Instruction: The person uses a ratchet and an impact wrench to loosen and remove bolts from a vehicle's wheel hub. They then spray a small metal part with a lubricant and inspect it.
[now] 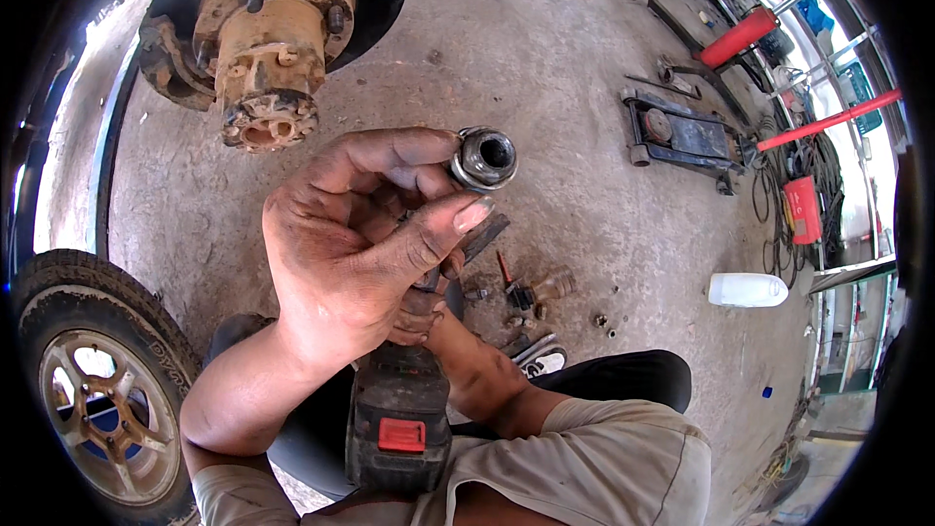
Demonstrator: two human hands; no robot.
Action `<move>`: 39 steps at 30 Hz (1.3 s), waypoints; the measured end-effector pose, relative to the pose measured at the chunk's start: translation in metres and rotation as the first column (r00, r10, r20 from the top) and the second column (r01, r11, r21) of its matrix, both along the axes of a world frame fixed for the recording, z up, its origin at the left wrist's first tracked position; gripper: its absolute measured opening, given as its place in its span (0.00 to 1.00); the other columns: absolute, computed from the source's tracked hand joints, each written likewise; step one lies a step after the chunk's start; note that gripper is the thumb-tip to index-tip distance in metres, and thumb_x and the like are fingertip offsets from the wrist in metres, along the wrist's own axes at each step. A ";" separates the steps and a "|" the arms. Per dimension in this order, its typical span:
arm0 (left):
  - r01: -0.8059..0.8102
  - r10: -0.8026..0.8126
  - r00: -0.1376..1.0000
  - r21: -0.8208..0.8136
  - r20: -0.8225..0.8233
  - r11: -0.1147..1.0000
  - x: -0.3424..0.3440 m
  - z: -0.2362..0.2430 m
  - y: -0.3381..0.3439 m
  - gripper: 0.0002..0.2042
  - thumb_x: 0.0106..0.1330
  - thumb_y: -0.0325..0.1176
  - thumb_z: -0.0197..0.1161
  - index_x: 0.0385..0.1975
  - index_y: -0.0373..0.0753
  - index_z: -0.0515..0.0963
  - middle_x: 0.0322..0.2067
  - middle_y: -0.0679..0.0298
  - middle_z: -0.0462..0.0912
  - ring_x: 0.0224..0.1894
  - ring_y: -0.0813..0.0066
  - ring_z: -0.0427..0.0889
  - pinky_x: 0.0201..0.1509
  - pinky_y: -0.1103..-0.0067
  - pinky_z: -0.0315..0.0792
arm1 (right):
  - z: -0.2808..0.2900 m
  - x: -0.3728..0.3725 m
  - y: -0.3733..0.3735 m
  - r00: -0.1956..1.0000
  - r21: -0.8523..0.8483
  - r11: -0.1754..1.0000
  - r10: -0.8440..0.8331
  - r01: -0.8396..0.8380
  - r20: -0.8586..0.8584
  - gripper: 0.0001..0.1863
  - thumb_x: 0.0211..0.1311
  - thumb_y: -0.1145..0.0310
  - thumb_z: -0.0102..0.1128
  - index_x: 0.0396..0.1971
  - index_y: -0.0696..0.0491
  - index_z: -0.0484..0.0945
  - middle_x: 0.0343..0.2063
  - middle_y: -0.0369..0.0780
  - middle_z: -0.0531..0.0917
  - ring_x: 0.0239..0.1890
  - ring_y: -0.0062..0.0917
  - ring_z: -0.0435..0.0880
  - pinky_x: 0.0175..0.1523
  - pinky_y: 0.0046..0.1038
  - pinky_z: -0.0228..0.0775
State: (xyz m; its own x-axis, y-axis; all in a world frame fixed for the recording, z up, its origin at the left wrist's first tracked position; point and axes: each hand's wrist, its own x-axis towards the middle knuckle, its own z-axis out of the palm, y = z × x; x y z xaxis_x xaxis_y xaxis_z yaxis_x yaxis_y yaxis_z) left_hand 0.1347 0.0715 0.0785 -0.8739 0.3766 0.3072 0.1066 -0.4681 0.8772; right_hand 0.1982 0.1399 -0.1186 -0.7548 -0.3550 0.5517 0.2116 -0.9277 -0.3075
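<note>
My left hand (336,244) is raised in the middle, thumb and fingers closed on a short, hollow round metal part (477,173). The part's open bore faces up, and grey grease or grime coats the fingertips. Behind and below it, my right hand (421,317) is partly hidden, its fingers wrapped round the grip of a cordless power tool (399,429). The tool's black battery end with a red button rests near my lap; the left hand hides most of its head. Ahead on the left stands a rusty wheel hub (273,54), its end opening uncovered.
A wheel with tyre (107,399) stands at the lower left. Small parts and a red-handled screwdriver (504,268) lie on the concrete beside a clear bottle (555,284). To the right are a floor jack (687,131) with a red handle, a white bottle (747,289) and a red box (803,209).
</note>
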 end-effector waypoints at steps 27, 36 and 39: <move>0.135 -0.197 0.976 -0.441 -0.097 0.887 -0.013 0.005 -0.032 0.20 0.46 0.17 0.73 0.41 0.28 0.75 0.39 0.57 0.79 0.39 0.75 0.79 0.43 0.80 0.75 | 0.036 -0.007 0.154 0.836 0.343 0.795 -0.546 0.500 0.047 0.34 0.41 0.56 0.68 0.45 0.65 0.69 0.17 0.37 0.73 0.14 0.24 0.71 0.22 0.28 0.62; 0.190 -0.292 0.946 -0.485 -0.141 0.853 -0.031 -0.014 -0.026 0.17 0.47 0.15 0.70 0.39 0.29 0.76 0.41 0.57 0.75 0.43 0.70 0.78 0.47 0.77 0.75 | 0.030 0.004 0.178 0.811 0.351 0.769 -0.583 0.534 0.041 0.34 0.41 0.57 0.68 0.45 0.66 0.69 0.17 0.37 0.73 0.14 0.24 0.71 0.22 0.28 0.61; 0.178 -0.285 0.948 -0.507 -0.141 0.843 -0.031 -0.013 -0.023 0.17 0.47 0.15 0.69 0.39 0.29 0.76 0.41 0.57 0.75 0.44 0.70 0.78 0.49 0.76 0.75 | 0.030 0.006 0.179 0.810 0.353 0.768 -0.585 0.535 0.047 0.34 0.41 0.57 0.68 0.45 0.66 0.69 0.16 0.38 0.73 0.14 0.24 0.71 0.22 0.28 0.61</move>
State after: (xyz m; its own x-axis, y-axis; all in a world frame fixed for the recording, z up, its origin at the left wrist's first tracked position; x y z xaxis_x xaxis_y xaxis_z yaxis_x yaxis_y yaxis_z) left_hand 0.1039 0.0486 0.0656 -0.6804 0.7069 0.1935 0.2492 -0.0251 0.9681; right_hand 0.2042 0.3193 -0.0883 -0.9347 0.0253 0.3546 -0.2500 -0.7560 -0.6050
